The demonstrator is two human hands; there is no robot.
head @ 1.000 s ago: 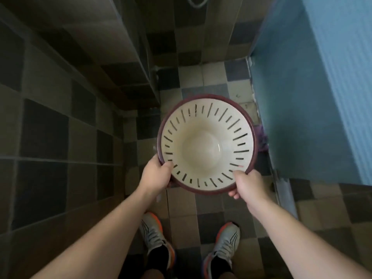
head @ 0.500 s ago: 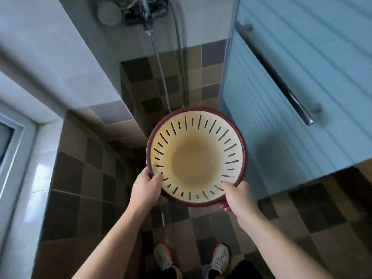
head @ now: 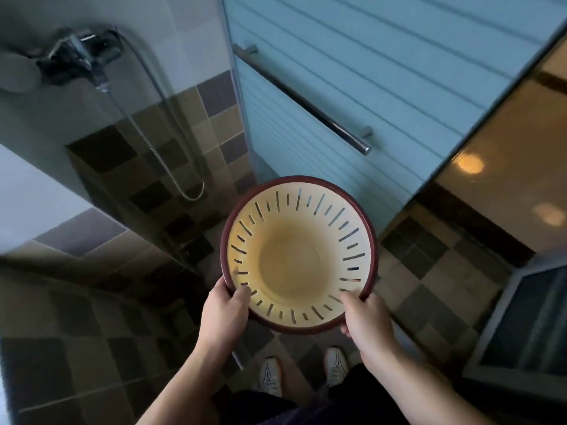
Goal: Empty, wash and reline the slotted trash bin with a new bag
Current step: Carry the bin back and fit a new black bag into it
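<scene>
I look straight down into the slotted trash bin (head: pixel 299 256), round, cream inside with a dark red rim and dark slits around its wall. It has no bag and nothing in it; the bottom looks stained brownish. I hold it in the air in front of me. My left hand (head: pixel 225 311) grips the near left rim with the thumb inside. My right hand (head: pixel 366 317) grips the near right rim, thumb over the edge.
A shower mixer (head: pixel 78 56) with a hose (head: pixel 159 124) hangs on the tiled wall at upper left. A pale blue glass door (head: pixel 383 72) with a metal bar handle (head: pixel 302 98) stands ahead. Checkered floor tiles lie below, with my shoes (head: pixel 302 368) at the bottom.
My view has lifted from the floor up to the shower wall and door, then swung right. The bin stays held in both hands and sits lower in the frame.
</scene>
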